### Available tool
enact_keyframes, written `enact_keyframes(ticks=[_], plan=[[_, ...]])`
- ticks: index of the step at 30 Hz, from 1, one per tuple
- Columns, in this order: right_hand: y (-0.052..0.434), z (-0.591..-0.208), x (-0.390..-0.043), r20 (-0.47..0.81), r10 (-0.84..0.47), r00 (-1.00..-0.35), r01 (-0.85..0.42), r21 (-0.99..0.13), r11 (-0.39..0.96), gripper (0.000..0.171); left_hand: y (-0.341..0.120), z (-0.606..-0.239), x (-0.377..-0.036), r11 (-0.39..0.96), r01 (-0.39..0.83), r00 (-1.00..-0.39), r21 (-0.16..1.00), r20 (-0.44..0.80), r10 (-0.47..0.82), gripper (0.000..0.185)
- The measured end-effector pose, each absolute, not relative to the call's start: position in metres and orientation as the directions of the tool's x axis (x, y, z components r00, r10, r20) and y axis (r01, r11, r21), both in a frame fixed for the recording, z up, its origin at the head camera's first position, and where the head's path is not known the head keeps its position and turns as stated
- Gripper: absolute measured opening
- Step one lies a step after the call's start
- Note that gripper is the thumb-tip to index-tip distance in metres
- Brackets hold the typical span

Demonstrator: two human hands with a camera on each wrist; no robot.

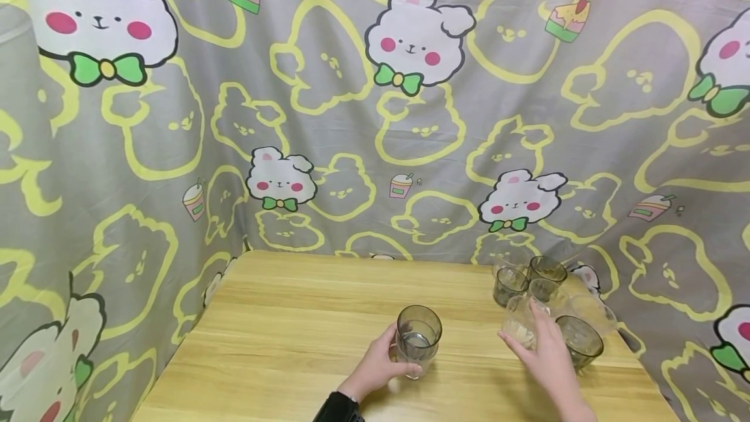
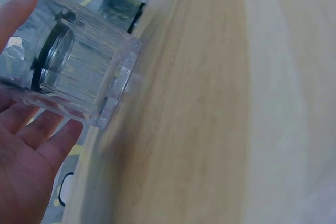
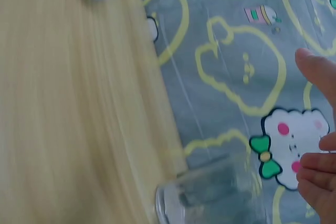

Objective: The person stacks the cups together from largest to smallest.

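Observation:
My left hand [image 1: 377,363] holds a clear glass [image 2: 89,64] in the middle of the table, thumb on one side and fingers on the other. A smoky grey glass [image 1: 418,325] sits nested in it, its dark rim uppermost. Over at the right, my right hand [image 1: 549,353] reaches among several cups, thumb and fingers spread apart. It overlaps a clear cup [image 1: 517,323] in the head view. The right wrist view shows nothing between the thumb [image 3: 315,69] and the fingers, with a clear glass [image 3: 210,198] apart from them.
Near the right hand stand a wide smoky glass [image 1: 579,342], a small smoky glass [image 1: 510,288], another smoky glass [image 1: 547,270] at the back and more clear cups. A patterned curtain [image 1: 328,135] encloses the wooden table [image 1: 293,318] at its back and sides.

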State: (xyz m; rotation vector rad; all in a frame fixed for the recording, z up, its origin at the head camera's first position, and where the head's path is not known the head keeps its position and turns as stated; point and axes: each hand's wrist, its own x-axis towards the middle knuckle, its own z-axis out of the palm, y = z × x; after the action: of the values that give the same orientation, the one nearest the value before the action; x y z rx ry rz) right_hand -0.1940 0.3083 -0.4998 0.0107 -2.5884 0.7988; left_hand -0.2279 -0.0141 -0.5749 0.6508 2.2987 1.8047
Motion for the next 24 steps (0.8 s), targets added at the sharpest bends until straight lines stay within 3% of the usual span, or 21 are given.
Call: enact_keyframes(ticks=[10, 17, 24], plan=[[0.339, -0.507, -0.182, 0.372, 0.212, -0.904, -0.026, -0.543, 0.839, 0.099, -0.014, -0.574, -0.227, 0.183, 0.227, -0.898, 0.957, 0.133, 0.420, 0.085], [0.358, -0.516, -0.178, 0.457, 0.278, -0.845, -0.020, -0.546, 0.837, 0.088, -0.014, -0.574, -0.227, 0.187, 0.226, -0.898, 0.956, 0.130, 0.421, 0.085], [0.372, -0.520, -0.176, 0.361, 0.407, -0.839, 0.131, -0.592, 0.795, 0.086, -0.014, -0.574, -0.227, 0.193, 0.227, -0.899, 0.955, 0.129, 0.418, 0.085]])
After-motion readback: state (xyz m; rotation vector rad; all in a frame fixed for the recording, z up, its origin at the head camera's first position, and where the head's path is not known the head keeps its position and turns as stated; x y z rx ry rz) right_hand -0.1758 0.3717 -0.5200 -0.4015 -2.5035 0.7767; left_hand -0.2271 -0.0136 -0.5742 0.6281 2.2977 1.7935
